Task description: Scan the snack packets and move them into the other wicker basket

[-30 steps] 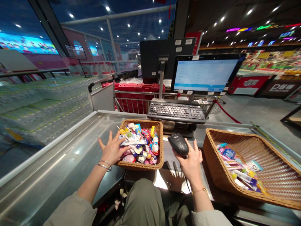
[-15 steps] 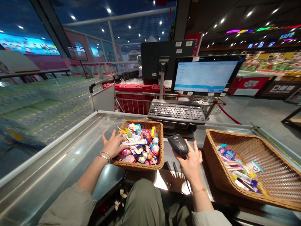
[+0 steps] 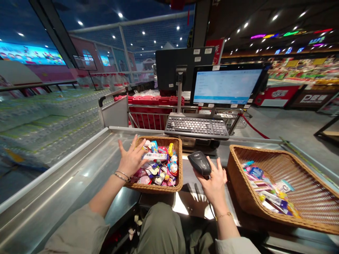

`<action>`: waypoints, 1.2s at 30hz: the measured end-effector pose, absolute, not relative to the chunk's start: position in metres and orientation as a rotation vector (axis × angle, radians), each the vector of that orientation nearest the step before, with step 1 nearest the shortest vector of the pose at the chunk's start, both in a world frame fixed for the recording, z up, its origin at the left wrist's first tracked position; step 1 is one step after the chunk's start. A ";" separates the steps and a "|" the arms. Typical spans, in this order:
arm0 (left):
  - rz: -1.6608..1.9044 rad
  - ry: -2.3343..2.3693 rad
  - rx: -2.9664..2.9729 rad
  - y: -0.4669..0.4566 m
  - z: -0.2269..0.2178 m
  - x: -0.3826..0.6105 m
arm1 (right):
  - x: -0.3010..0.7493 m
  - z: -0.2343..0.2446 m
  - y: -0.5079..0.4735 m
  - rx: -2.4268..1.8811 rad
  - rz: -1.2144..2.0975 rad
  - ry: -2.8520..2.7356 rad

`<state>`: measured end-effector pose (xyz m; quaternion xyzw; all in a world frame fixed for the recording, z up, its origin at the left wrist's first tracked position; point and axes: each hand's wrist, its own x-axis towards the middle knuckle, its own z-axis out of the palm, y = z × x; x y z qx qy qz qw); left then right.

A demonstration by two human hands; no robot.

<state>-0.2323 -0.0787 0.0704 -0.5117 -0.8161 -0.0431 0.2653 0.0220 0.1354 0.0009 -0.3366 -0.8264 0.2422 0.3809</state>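
Observation:
My left hand [image 3: 131, 160] is over the near-left side of a small wicker basket [image 3: 181, 165] full of mixed wrapped sweets [image 3: 159, 169]. Its thumb and index finger close on the left end of a slim white packet [image 3: 156, 156] with a barcode, while the other fingers spread apart. The packet lies level above the sweets. My right hand [image 3: 214, 181] is wrapped round a black barcode scanner [image 3: 200, 163], held above the counter between two baskets. The scanner's head points left and away from me. Its cable hangs below the hand.
To the right stands a larger wicker basket [image 3: 312, 176] with several packets [image 3: 275, 195] at its left side. Behind the metal counter [image 3: 106, 155] are a keyboard [image 3: 197, 126], a lit monitor [image 3: 226, 86] and a shopping trolley [image 3: 145, 118]. Stacked bottle packs [image 3: 47, 116] are at left.
My left hand has moved slightly up and right over the small basket. The white packet has risen with it and turned more level. My right hand and the scanner have hardly moved.

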 end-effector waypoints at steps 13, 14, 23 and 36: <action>-0.355 -1.971 -1.484 -0.026 0.087 -0.209 | 0.026 0.005 0.133 -0.828 0.541 -2.054; -0.363 -1.958 -1.486 -0.022 0.089 -0.207 | 0.027 0.006 0.133 -0.828 0.530 -2.047; -0.444 -1.882 -1.520 0.016 0.087 -0.192 | 0.031 0.012 0.131 -0.816 0.344 -2.017; -0.561 -1.851 -1.551 0.058 0.075 -0.178 | 0.031 0.012 0.132 -0.773 0.171 -2.027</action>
